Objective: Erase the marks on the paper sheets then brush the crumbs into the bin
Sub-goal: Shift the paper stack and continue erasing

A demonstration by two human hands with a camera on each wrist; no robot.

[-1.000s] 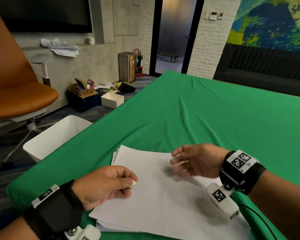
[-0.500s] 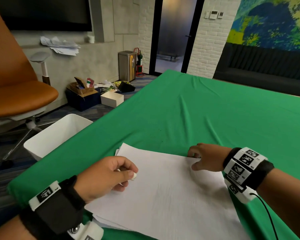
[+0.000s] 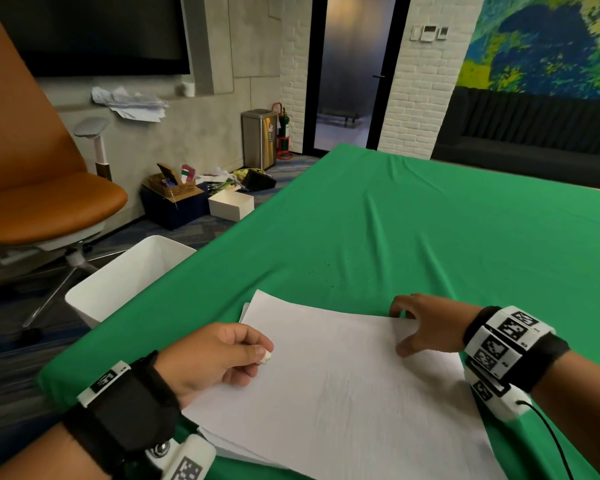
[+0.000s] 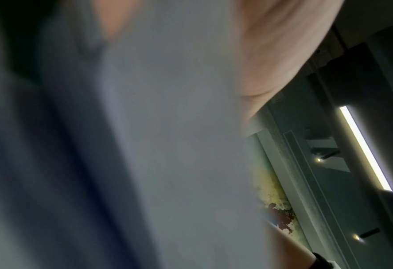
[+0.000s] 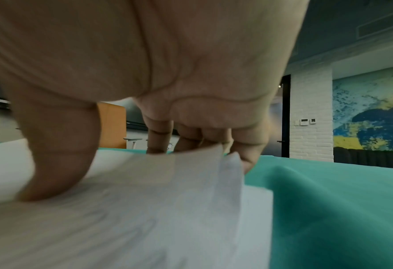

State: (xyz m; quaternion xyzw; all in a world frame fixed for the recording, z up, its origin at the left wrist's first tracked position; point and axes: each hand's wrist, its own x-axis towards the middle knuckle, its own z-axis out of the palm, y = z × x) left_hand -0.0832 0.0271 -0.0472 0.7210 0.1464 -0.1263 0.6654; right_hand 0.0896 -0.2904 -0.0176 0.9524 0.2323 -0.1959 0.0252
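Observation:
A stack of white paper sheets (image 3: 343,393) lies on the green cloth near me. My left hand (image 3: 257,355) rests on the stack's left side and pinches a small white eraser (image 3: 266,357) between thumb and fingers. My right hand (image 3: 404,329) is at the top sheet's far right corner, thumb on the paper and fingers curled over the far edge. In the right wrist view the fingers (image 5: 204,140) lift that corner of the top sheet (image 5: 197,163) off the sheets below. Small dark crumbs (image 3: 321,271) dot the cloth beyond the stack. The left wrist view is blurred paper and palm.
An open white bin (image 3: 129,282) stands on the floor against the table's left edge. An orange office chair (image 3: 39,188) is behind it. Boxes and clutter (image 3: 201,195) sit on the floor by the wall. The green cloth (image 3: 447,237) stretches far and right.
My right hand moved from over the middle of the sheet to its far right corner and took hold of it. The left hand kept the eraser and barely shifted.

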